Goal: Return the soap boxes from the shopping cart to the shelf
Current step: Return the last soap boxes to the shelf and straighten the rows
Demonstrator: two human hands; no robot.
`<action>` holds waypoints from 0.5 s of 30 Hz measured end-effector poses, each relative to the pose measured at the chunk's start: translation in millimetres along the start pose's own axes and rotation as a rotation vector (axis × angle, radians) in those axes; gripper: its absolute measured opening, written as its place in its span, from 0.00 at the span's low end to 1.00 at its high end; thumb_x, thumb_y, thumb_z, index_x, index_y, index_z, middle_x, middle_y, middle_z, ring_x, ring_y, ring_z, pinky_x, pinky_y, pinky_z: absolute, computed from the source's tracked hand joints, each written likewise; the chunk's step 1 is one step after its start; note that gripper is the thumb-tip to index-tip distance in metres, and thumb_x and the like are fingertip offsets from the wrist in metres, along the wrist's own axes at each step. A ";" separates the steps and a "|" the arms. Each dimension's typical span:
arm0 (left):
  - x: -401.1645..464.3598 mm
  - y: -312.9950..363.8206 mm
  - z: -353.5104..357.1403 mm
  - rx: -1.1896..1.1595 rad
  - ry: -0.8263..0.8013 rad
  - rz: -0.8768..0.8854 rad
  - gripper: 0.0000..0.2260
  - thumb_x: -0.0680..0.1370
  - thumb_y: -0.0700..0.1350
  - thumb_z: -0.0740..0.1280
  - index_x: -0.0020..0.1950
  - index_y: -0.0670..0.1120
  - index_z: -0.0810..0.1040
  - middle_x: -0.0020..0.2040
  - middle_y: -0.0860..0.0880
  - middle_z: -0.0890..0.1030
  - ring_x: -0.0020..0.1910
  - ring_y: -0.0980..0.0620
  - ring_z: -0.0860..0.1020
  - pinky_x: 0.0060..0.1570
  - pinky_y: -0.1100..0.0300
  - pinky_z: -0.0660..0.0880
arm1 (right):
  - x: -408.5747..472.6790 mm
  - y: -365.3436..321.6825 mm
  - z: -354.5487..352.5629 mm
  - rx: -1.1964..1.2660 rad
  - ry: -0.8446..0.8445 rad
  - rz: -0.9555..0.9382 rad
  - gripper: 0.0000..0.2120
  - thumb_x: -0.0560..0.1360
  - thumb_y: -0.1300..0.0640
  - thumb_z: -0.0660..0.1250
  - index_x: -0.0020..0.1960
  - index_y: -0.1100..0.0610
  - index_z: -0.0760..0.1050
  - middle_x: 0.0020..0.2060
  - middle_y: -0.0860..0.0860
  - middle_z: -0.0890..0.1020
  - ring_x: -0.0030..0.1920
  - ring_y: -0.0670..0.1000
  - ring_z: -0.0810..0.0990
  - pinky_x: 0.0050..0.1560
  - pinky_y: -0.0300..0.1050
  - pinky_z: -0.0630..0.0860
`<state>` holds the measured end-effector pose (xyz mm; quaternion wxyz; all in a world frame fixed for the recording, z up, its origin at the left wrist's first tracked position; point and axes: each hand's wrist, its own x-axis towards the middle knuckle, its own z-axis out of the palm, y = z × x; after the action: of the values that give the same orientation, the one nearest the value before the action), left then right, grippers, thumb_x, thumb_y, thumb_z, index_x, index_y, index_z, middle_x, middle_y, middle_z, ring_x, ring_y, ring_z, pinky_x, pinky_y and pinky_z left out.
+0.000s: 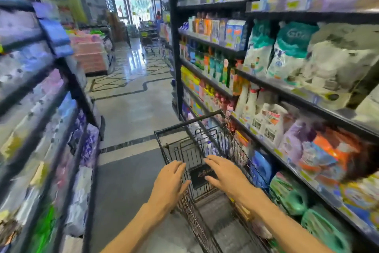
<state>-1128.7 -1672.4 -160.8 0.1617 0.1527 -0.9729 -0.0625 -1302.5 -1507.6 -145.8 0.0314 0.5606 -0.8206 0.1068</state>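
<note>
Head view: left hand (171, 183) and right hand (227, 175), fingers straight, over shopping cart (235, 148) handle; cart contents blurred; shelf (287, 97) beside cart.

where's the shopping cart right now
In the head view the shopping cart stands low and centre in the aisle, close beside the right-hand shelf, with the left hand and right hand over its near end.

Bright daylight from the far doorway (139, 6); glare on the floor (133, 62); edges smeared, bowed.

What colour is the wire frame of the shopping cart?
Black, seen in the head view: the shopping cart has a dark wire frame.
</note>
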 end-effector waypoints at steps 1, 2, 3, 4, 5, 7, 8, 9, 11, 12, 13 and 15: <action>19.3 -2.5 7.8 -0.005 -0.005 0.023 0.26 0.81 0.60 0.61 0.74 0.47 0.70 0.71 0.48 0.73 0.69 0.48 0.72 0.69 0.53 0.71 | 8.0 13.0 1.5 0.001 -0.003 0.034 0.30 0.80 0.42 0.62 0.78 0.52 0.61 0.76 0.49 0.66 0.75 0.50 0.64 0.75 0.44 0.59; 39.9 -3.4 15.6 -0.007 -0.014 0.050 0.26 0.81 0.60 0.61 0.74 0.47 0.70 0.71 0.48 0.73 0.69 0.47 0.72 0.69 0.53 0.71 | 14.8 26.4 2.0 0.002 0.003 0.073 0.30 0.80 0.41 0.62 0.78 0.51 0.61 0.76 0.49 0.66 0.75 0.49 0.64 0.75 0.44 0.60; 60.6 -2.7 23.1 -0.016 -0.026 0.081 0.26 0.81 0.60 0.62 0.74 0.47 0.70 0.71 0.48 0.73 0.68 0.47 0.73 0.68 0.52 0.72 | 19.9 39.5 1.7 0.009 0.009 0.115 0.30 0.79 0.41 0.62 0.78 0.51 0.61 0.75 0.48 0.66 0.75 0.49 0.64 0.75 0.45 0.61; 81.2 -2.0 32.7 -0.028 -0.047 0.113 0.26 0.81 0.59 0.62 0.74 0.46 0.70 0.70 0.47 0.73 0.68 0.47 0.73 0.68 0.52 0.72 | 23.6 52.7 1.7 0.016 0.013 0.156 0.30 0.79 0.41 0.63 0.78 0.51 0.61 0.75 0.48 0.67 0.75 0.49 0.64 0.74 0.46 0.62; 100.7 -0.5 42.7 -0.036 -0.066 0.144 0.26 0.81 0.59 0.62 0.74 0.46 0.70 0.70 0.47 0.74 0.68 0.47 0.73 0.68 0.52 0.72 | 25.8 65.2 2.4 0.019 0.014 0.197 0.30 0.79 0.42 0.63 0.77 0.51 0.62 0.75 0.49 0.67 0.74 0.50 0.65 0.74 0.46 0.62; 138.9 4.1 66.0 -0.060 -0.104 0.209 0.26 0.81 0.59 0.63 0.74 0.45 0.70 0.69 0.47 0.75 0.66 0.47 0.74 0.67 0.52 0.73 | 27.8 91.4 9.1 0.010 0.017 0.287 0.30 0.79 0.42 0.64 0.77 0.52 0.63 0.75 0.49 0.67 0.74 0.51 0.66 0.73 0.47 0.63; 156.7 7.7 78.8 -0.073 -0.120 0.249 0.26 0.80 0.58 0.63 0.73 0.45 0.71 0.68 0.47 0.75 0.65 0.46 0.75 0.65 0.53 0.74 | 29.2 104.0 13.8 0.008 0.021 0.333 0.30 0.78 0.42 0.64 0.77 0.52 0.64 0.74 0.50 0.68 0.74 0.51 0.67 0.73 0.47 0.63; 174.5 11.1 92.8 -0.088 -0.145 0.294 0.25 0.80 0.58 0.64 0.73 0.44 0.71 0.68 0.47 0.76 0.65 0.46 0.75 0.64 0.53 0.74 | 30.9 117.1 19.8 0.005 0.032 0.376 0.30 0.78 0.42 0.64 0.76 0.52 0.64 0.74 0.50 0.69 0.73 0.52 0.68 0.72 0.47 0.65; 208.7 16.1 123.7 -0.115 -0.200 0.388 0.25 0.80 0.57 0.64 0.72 0.44 0.72 0.67 0.47 0.76 0.64 0.46 0.75 0.63 0.53 0.74 | 32.7 143.0 34.9 0.011 0.027 0.472 0.31 0.77 0.41 0.65 0.76 0.52 0.66 0.73 0.51 0.71 0.72 0.54 0.70 0.71 0.49 0.67; 225.3 17.5 140.4 -0.128 -0.224 0.439 0.25 0.80 0.57 0.64 0.72 0.44 0.72 0.66 0.47 0.77 0.63 0.45 0.76 0.62 0.52 0.75 | 33.0 154.1 42.1 0.024 0.023 0.526 0.31 0.77 0.42 0.66 0.76 0.53 0.66 0.73 0.52 0.71 0.72 0.55 0.70 0.71 0.50 0.67; 241.1 18.1 157.1 -0.139 -0.249 0.487 0.25 0.80 0.57 0.64 0.72 0.44 0.72 0.65 0.46 0.77 0.62 0.45 0.76 0.61 0.52 0.75 | 32.8 161.4 47.0 0.042 0.028 0.590 0.31 0.77 0.43 0.67 0.76 0.54 0.65 0.73 0.53 0.70 0.72 0.56 0.69 0.72 0.50 0.66; 270.2 18.7 187.7 -0.180 -0.319 0.547 0.24 0.80 0.56 0.65 0.70 0.42 0.74 0.63 0.44 0.79 0.60 0.42 0.78 0.58 0.50 0.76 | 32.8 171.9 55.4 0.098 0.034 0.732 0.30 0.77 0.45 0.68 0.76 0.55 0.65 0.73 0.54 0.70 0.73 0.56 0.68 0.73 0.50 0.63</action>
<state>-1440.0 -1727.0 -254.2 0.0309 -0.1408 -0.9815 -0.1257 -1470.1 -1489.4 -218.3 -0.0219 0.2288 -0.9601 0.1594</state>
